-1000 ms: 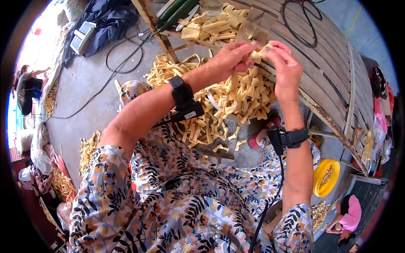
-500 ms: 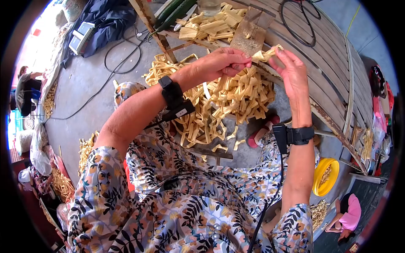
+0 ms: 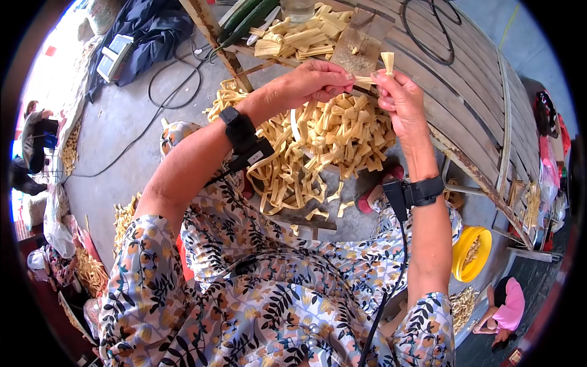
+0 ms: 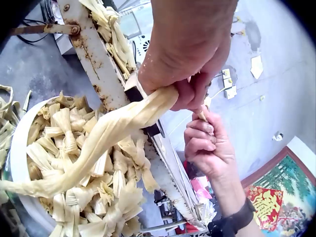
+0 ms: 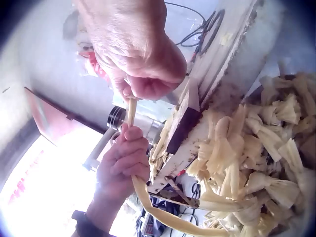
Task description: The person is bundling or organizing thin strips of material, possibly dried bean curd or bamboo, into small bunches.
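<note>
A long, pale yellow strip of tofu skin (image 3: 365, 80) is stretched between both hands over the edge of the wooden table. My left hand (image 3: 319, 82) grips it with curled fingers, and its long tail (image 4: 101, 143) hangs down across the left wrist view. My right hand (image 3: 400, 101) pinches the other part between thumb and fingers; a flared end (image 3: 387, 61) sticks up above them. In the right wrist view a short taut length (image 5: 132, 112) runs between the two hands. Below, a white tub (image 4: 20, 148) holds a heap of knotted pieces (image 3: 351, 131).
Loose strips (image 3: 278, 177) hang beside the tub. On the slatted table (image 3: 471, 92) lie a small board (image 3: 361, 46), a pile of flat pieces (image 3: 299, 40) and a black cable (image 3: 443, 37). A yellow bucket (image 3: 458, 269) stands at right, near another person (image 3: 507, 306).
The hands drew apart from their close hold, then came nearer again. The right hand has shifted left and turned, and the strip's flared end now points up above its fingers.
</note>
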A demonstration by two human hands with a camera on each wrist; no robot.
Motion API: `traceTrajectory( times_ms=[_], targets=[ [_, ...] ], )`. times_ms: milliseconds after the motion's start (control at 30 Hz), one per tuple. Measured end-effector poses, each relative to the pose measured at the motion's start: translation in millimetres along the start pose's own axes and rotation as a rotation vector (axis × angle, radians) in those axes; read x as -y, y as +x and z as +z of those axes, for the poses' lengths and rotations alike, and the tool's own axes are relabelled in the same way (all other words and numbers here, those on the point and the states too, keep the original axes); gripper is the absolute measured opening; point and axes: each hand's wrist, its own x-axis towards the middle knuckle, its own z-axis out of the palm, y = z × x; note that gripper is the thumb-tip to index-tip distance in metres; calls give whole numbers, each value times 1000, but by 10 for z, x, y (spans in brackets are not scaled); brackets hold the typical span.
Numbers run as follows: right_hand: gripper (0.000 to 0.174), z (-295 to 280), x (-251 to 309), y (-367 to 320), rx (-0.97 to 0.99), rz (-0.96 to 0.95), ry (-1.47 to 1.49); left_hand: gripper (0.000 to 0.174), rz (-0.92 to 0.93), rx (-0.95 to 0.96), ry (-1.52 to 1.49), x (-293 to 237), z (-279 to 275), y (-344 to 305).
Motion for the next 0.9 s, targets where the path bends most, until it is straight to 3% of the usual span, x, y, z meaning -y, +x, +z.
traceTrajectory(
  times_ms=[200, 367, 667, 767, 900],
  targets=[
    [13, -62, 93, 253, -79, 52, 63, 18, 172, -123, 463, -200, -225, 100],
    [13, -57, 74, 623, -163, -154, 98, 17, 390, -446, 831, -346, -422, 428],
    [14, -79, 6, 931, -234, -190, 105, 18, 437, -636, 854, -263, -545, 779],
    [14, -132, -119, 1034, -256, -203, -36, 18, 447, -688, 923, -147, -590, 865],
    [16, -329, -246, 964, -484, -191, -230, 18, 357, -709, 929, -78, -613, 813]
  ],
)
